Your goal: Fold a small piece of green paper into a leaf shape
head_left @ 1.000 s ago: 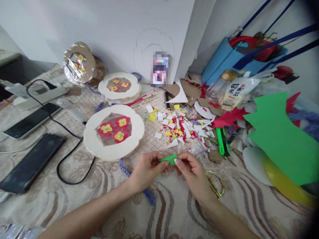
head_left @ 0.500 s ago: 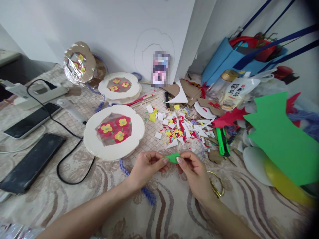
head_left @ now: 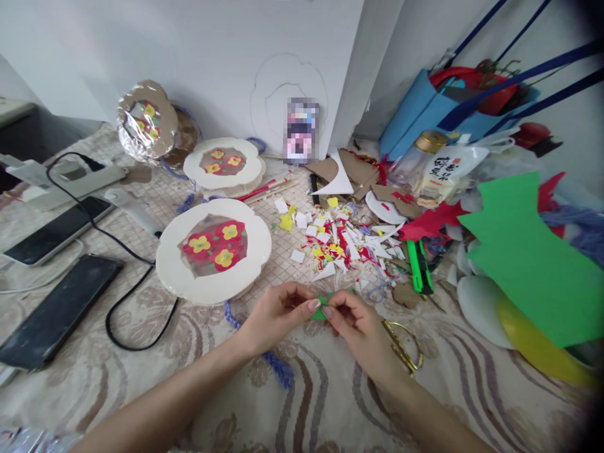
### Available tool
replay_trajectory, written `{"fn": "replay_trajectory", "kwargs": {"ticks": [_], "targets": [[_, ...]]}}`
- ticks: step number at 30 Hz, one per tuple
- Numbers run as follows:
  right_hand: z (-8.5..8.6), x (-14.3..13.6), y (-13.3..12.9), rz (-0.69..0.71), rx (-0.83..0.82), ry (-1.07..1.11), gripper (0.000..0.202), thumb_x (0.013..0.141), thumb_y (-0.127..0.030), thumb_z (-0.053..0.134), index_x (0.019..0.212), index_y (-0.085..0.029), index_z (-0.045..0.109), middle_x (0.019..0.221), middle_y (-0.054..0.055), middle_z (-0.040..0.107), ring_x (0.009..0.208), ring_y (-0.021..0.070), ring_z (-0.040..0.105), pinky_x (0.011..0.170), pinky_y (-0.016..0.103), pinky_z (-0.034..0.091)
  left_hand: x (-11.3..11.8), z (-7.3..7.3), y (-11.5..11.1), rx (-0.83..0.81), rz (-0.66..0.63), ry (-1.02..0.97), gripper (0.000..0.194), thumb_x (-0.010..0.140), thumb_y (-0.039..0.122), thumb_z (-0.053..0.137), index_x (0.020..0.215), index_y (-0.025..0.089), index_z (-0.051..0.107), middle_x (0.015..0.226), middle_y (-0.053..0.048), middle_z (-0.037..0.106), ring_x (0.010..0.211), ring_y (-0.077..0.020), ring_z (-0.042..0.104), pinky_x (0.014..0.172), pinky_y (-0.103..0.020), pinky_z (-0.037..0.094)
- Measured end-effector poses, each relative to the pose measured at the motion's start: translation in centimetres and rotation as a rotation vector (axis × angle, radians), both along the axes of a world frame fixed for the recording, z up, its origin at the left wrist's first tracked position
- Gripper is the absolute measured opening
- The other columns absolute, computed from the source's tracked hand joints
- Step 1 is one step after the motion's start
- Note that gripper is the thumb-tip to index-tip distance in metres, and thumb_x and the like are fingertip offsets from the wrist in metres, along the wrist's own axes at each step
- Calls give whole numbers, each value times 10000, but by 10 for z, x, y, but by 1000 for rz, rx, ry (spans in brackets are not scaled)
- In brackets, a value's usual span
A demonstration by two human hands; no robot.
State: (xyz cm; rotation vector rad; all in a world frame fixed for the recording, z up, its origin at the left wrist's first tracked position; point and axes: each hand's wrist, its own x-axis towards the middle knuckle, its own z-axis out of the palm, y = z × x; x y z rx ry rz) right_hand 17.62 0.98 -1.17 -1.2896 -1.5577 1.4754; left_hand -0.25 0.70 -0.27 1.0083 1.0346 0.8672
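A small piece of green paper (head_left: 319, 313) is pinched between my two hands, mostly covered by the fingers. My left hand (head_left: 283, 314) grips it from the left with thumb and fingertips. On the other side my right hand (head_left: 353, 319) pinches it, its fingertips close to the left thumb. Gold-handled scissors (head_left: 406, 346) lie by my right wrist, partly hidden. To the left rests a white scalloped disc (head_left: 165, 251) with red and yellow paper flowers (head_left: 216, 244). A blue braided cord (head_left: 278, 370) shows beside my left forearm.
Paper scraps (head_left: 325, 236) are heaped beyond my hands. On the right are a green cutter (head_left: 419, 267) and a large green sheet (head_left: 533, 264). A glue gun (head_left: 134, 211), phones (head_left: 61, 308) and a black cable (head_left: 125, 340) lie left. A phone (head_left: 301, 131) stands against the white board.
My right hand has shifted left, closer to my left hand. The green paper has been turned or folded and shows less between the fingers; more of the scissors is visible.
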Motion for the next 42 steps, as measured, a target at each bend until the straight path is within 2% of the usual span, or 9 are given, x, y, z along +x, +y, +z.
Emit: {"fn": "replay_trajectory", "kwargs": {"ticks": [6,12,20,28,30,32,34,38,42], "targets": [[3,-4,-3,22,15,-26,201,848,-346,543,727,-187,516,612,-34,454,543,104,428,500,214,344,1,-4,-3,67,-5,112,238,780,356,618,774,117,614,730,-43,621,685,-130,561,631,-239,444],[2,-5,-3,47,-78,15,227,813,-400,578,755,-189,517,617,-33,497,537,104,465,499,211,368,1,-4,-3,117,51,213,231,788,349,603,741,123,620,712,-58,638,670,-144,563,616,-241,444],[3,-5,-3,-11,-94,28,232,821,-377,572,710,-183,514,564,-39,509,497,93,475,473,207,387,3,2,-6,144,131,223,206,795,323,601,756,120,603,722,-53,623,686,-138,554,648,-244,446],[3,-1,0,-12,-104,80,237,810,-391,591,730,-168,610,597,3,632,497,106,519,498,231,432,1,0,-4,144,154,216,221,789,346,606,761,127,596,710,-39,614,684,-138,554,639,-239,442],[0,2,1,-44,-112,68,244,790,-393,618,697,-169,592,558,-7,606,476,103,507,479,226,424,-2,3,-2,156,174,222,219,783,344,612,753,128,599,697,-31,609,668,-130,543,623,-230,433],[-2,5,3,-81,-108,44,262,784,-399,624,666,-173,566,524,-20,565,463,100,492,465,220,416,-7,7,2,171,252,230,219,775,345,620,743,130,595,671,-14,590,629,-112,518,587,-215,417],[-1,7,5,-78,-78,54,233,778,-403,631,739,-179,581,605,-4,591,526,116,529,499,227,441,-11,10,4,171,304,241,225,759,352,636,740,130,599,649,-6,584,604,-106,508,561,-209,404],[7,7,8,-6,16,135,334,772,-419,635,1014,-198,568,939,71,634,803,180,598,680,282,495,-8,10,2,157,184,239,241,761,363,629,717,126,616,665,-32,614,628,-124,537,583,-223,424],[13,0,7,30,43,4,193,811,-372,595,849,-183,595,758,24,609,694,148,559,627,246,453,1,5,-4,145,76,260,229,779,352,606,724,130,623,684,-40,628,638,-128,543,582,-220,427]]}}
